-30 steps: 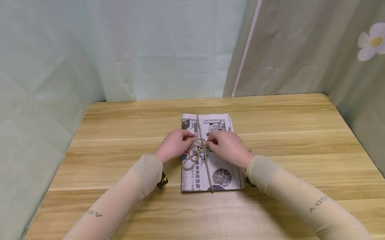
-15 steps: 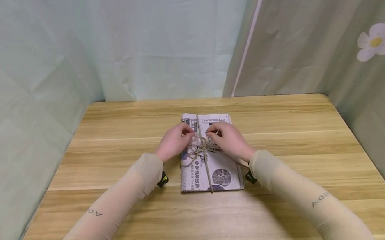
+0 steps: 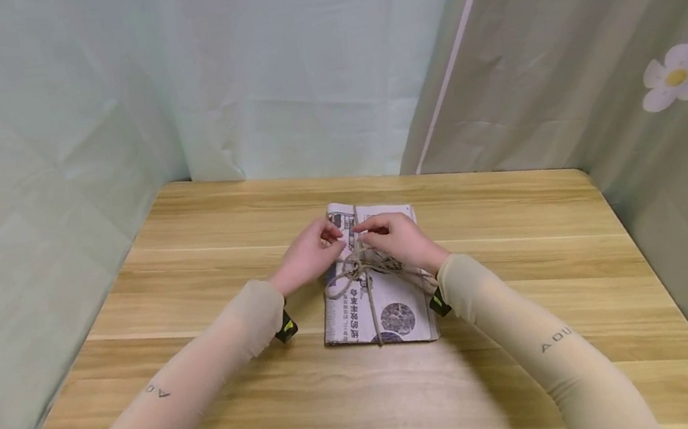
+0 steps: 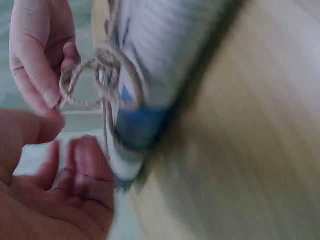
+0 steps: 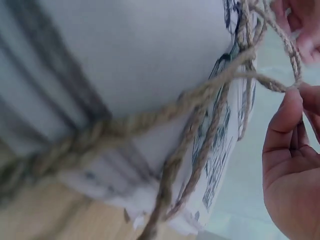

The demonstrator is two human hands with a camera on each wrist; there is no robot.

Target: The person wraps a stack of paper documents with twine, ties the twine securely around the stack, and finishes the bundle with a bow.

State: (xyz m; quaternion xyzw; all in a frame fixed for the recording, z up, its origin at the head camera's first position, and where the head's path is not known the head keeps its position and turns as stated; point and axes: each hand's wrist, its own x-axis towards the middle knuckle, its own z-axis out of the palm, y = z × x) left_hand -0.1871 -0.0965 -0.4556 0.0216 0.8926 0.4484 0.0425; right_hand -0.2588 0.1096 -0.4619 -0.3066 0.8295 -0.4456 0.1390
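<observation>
A folded newspaper bundle [image 3: 348,321] lies on the wooden table, with brown twine [image 3: 360,267] tied across its top in loops and loose strands. At its right, my right hand [image 3: 402,239] pinches a twine loop above the knot between thumb and fingertips; the right wrist view shows this pinch [image 5: 295,92]. My left hand [image 3: 310,255] hovers over the bundle's left side, close to the right fingertips. In the left wrist view, its thumb and fingers [image 4: 90,160] stand apart with nothing seen between them.
The wooden table [image 3: 246,407] extends around the bundle. Pale curtains [image 3: 295,66] hang behind and left, and a grey-brown curtain [image 3: 559,49] with white flowers hangs at the right. Black wrist devices [image 3: 286,327] show under both sleeves.
My right hand has moved up and left from the knot, lifting a loop of twine. Longer strands now trail to the bundle's right edge. The left hand has shifted slightly and its fingers have parted.
</observation>
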